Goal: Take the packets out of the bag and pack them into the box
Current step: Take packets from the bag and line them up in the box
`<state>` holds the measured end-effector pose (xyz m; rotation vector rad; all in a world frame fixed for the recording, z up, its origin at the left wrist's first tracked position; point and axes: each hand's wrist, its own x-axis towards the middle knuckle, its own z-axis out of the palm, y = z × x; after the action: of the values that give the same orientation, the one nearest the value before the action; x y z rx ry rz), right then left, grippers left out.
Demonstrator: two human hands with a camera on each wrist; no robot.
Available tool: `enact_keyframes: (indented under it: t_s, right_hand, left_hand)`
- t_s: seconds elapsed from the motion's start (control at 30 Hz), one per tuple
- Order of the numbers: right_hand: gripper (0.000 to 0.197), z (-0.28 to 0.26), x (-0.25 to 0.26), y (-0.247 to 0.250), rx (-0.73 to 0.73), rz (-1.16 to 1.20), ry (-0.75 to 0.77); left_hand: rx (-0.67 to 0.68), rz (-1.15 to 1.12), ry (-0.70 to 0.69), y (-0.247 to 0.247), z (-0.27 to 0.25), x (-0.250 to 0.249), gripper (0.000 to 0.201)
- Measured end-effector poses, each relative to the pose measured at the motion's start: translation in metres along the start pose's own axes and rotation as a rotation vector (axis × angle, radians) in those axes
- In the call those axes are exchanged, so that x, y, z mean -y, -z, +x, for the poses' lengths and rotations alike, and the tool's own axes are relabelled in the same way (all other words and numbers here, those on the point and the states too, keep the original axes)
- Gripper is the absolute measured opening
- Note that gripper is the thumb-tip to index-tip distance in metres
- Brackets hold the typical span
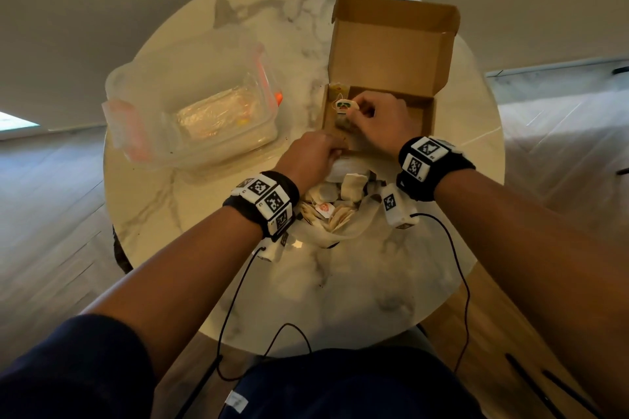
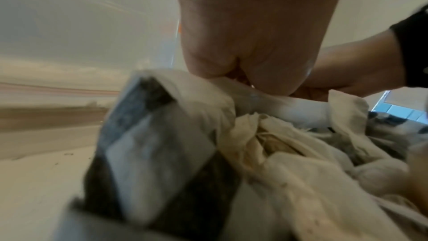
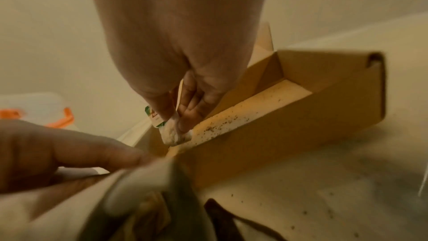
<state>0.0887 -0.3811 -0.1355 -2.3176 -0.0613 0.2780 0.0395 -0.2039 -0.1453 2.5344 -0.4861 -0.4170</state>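
An open cardboard box [image 1: 430, 119] stands on the round marble table [image 1: 211, 248], its lid raised at the back. My right hand [image 1: 377, 117] is inside its left end, pinching a small tea packet [image 1: 343, 107] with a green and red tag; the same packet [image 3: 173, 132] shows between thumb and fingers in the right wrist view, over the box [image 3: 289, 116]. A white bag [image 1: 340, 207] full of several pale packets lies just in front of the box. My left hand [image 1: 311, 155] grips the bag's far rim [image 2: 266, 102]. One packet [image 1: 340, 88] leans in the box's left corner.
A clear plastic container [image 1: 204, 119] with orange clips sits to the left of the box. Black cables [image 1: 238, 316] run from both wrist units across the near table edge. Wooden floor surrounds the table.
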Motion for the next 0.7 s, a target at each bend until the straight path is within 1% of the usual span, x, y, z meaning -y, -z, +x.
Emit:
enact_keyframes:
  t_s: [0.13,0.23,0.5,0.6,0.7]
  right_hand:
    - [0.015,0.01,-0.002,-0.019,-0.035,0.005,-0.011]
    - [0.017,0.015,0.0,-0.029,-0.09,0.038,-0.046]
    - [0.012,0.017,0.0,-0.031,-0.184,0.143,-0.099]
    - [0.014,0.014,0.0,-0.029,-0.185,0.144,-0.095]
    - [0.012,0.012,0.0,-0.027,-0.145,0.113,-0.092]
  left_hand:
    - [0.014,0.005,-0.032,-0.005,-0.005,0.003,0.027]
    - [0.023,0.004,-0.034,-0.007,-0.008,0.005,0.028]
    - [0.054,-0.012,-0.022,-0.01,-0.008,0.01,0.027]
    - [0.058,-0.02,-0.033,-0.008,-0.008,0.011,0.027]
    - [0.058,-0.029,-0.035,-0.007,-0.008,0.01,0.027]
